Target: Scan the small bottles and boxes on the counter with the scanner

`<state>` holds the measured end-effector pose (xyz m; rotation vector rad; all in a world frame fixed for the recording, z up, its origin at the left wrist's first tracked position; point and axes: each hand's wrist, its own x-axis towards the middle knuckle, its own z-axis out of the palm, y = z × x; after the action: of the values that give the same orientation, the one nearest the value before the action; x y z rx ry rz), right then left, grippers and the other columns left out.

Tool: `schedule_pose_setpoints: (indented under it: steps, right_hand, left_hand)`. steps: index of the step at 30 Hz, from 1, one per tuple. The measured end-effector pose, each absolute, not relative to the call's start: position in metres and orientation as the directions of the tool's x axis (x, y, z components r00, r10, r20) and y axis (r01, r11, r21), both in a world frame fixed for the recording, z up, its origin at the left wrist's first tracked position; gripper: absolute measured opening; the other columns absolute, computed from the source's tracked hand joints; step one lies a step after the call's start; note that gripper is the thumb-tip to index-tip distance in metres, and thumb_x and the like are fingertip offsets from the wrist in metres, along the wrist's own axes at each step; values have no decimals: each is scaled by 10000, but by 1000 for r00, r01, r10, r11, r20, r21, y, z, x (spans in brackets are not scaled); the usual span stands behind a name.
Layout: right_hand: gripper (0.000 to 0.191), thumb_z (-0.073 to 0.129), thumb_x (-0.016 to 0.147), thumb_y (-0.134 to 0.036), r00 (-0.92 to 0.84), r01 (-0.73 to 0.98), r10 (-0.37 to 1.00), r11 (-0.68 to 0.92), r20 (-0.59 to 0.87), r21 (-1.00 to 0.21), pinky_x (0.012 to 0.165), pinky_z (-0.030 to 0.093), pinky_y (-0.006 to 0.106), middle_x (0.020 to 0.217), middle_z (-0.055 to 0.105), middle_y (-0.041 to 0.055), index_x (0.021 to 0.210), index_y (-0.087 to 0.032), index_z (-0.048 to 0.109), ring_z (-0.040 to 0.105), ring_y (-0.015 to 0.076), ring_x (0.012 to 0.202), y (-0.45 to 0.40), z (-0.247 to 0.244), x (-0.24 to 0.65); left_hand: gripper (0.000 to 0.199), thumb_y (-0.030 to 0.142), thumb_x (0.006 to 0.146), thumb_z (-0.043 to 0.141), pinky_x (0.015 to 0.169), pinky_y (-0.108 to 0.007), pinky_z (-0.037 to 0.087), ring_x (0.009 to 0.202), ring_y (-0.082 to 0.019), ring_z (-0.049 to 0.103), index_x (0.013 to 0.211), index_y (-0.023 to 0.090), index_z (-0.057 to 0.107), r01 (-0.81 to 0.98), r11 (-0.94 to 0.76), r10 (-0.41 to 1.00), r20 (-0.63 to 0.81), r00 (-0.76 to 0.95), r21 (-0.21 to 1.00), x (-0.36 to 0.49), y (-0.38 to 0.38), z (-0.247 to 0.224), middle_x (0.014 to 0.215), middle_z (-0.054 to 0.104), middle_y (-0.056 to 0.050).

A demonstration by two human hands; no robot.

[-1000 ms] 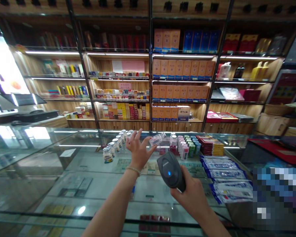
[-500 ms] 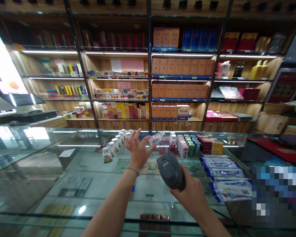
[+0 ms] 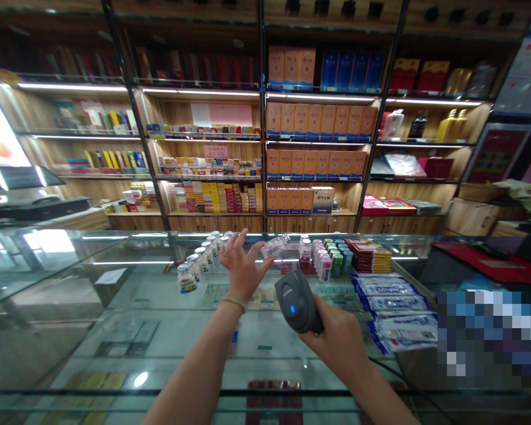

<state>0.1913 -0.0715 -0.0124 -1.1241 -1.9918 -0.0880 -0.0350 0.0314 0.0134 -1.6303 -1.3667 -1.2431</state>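
Between thumb and fingers, my left hand grips a small clear bottle, tilted and raised over the glass counter. My right hand is wrapped round a dark grey barcode scanner, just below and to the right of the bottle. A blue light shows on top of the scanner. To the left of my left hand, white-capped bottles stand in a slanting row. Right of the clear bottle are pink containers and green containers.
Red and gold packets are stacked on the counter's right, with blue and white packages nearer me. A red mat lies farther right. Stocked shelves fill the back wall. A cable runs beside my right forearm.
A blue light has come on atop the scanner. The whole view has shifted slightly, so the shelves and counter goods appear farther left. Both hands keep their holds.
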Motion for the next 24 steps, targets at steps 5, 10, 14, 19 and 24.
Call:
schedule_pose_setpoints:
  steps: [5, 10, 14, 19, 24]
  right_hand:
    - [365, 724, 727, -280, -334, 798, 629, 585, 702, -144, 1123, 397, 565, 1474, 535, 147, 1076, -199, 657, 452, 386, 1389, -68, -10, 190]
    - [365, 791, 700, -382, -393, 820, 625, 570, 674, -50, 1188, 150, 692, 1630, 286, 158, 988, -194, 670, 137, 428, 1519, -63, -11, 190]
    - [359, 779, 718, -397, -424, 833, 669, 552, 611, -27, 1187, 133, 695, 1647, 237, 160, 984, -185, 665, 102, 431, 1523, -60, -14, 191]
    - [383, 758, 761, -448, -473, 839, 696, 543, 540, 36, 1179, 126, 709, 1649, 215, 179, 1008, -172, 659, 83, 432, 1526, -56, -22, 193]
    - [416, 732, 795, -512, -518, 829, 699, 552, 493, 87, 1171, 100, 725, 1653, 189, 193, 1009, -164, 653, 62, 440, 1525, -54, -29, 193]
  left_hand:
    - [353, 552, 811, 706, 1165, -596, 172, 1399, -366, 355, 1038, 281, 723, 962, -256, 342, 940, 1, 93, -36, 33, 15, 1490, 444, -122]
    - [343, 544, 817, 703, 1163, -594, 189, 1389, -362, 367, 1028, 274, 721, 959, -268, 319, 948, 5, 85, -36, 33, 16, 1469, 455, -126]
    - [342, 541, 816, 706, 1163, -592, 196, 1392, -361, 360, 1024, 270, 722, 961, -267, 311, 950, 12, 75, -36, 34, 16, 1466, 450, -129]
    - [351, 545, 814, 707, 1164, -599, 194, 1400, -365, 352, 1036, 273, 721, 962, -266, 314, 949, 26, 62, -36, 36, 14, 1476, 446, -130]
    - [357, 547, 813, 707, 1166, -597, 193, 1394, -361, 364, 1041, 272, 718, 961, -270, 320, 947, 23, 68, -36, 36, 13, 1471, 456, -128]
